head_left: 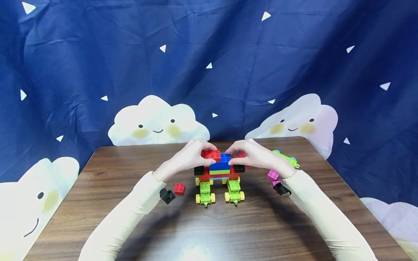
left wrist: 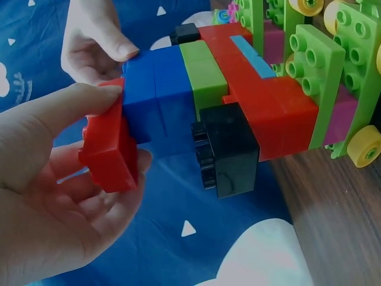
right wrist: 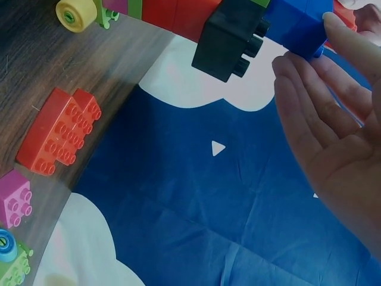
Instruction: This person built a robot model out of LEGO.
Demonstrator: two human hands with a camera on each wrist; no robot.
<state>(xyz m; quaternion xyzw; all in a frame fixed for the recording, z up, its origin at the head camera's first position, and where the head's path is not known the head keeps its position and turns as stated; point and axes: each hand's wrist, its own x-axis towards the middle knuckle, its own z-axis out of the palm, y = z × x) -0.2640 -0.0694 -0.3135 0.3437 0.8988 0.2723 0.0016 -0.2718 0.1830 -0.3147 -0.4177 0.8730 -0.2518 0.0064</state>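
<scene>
A toy brick build stands on the table, raised on two lime-green wheeled bases (head_left: 205, 193) with yellow wheels. Red bricks (left wrist: 277, 110), a light-green layer (left wrist: 204, 71) and blue bricks (left wrist: 164, 95) stack upward, and a black brick (left wrist: 229, 152) juts from the side. My left hand (head_left: 191, 156) pinches a red brick (left wrist: 110, 140) between thumb and fingers, against the top of the blue bricks and off to the left. Opposite it, my right hand (head_left: 253, 154) grips the blue top, its thumb and fingertips (right wrist: 286, 62) on the brick. Whether the red brick is fully seated I cannot tell.
A loose red brick (head_left: 179, 189) lies left of the build. To the right are pink bricks (head_left: 273, 175) and a lime-green piece with blue wheels (head_left: 287, 158). More red bricks (right wrist: 56, 131) lie near the table edge. A blue curtain (head_left: 209, 72) hangs behind.
</scene>
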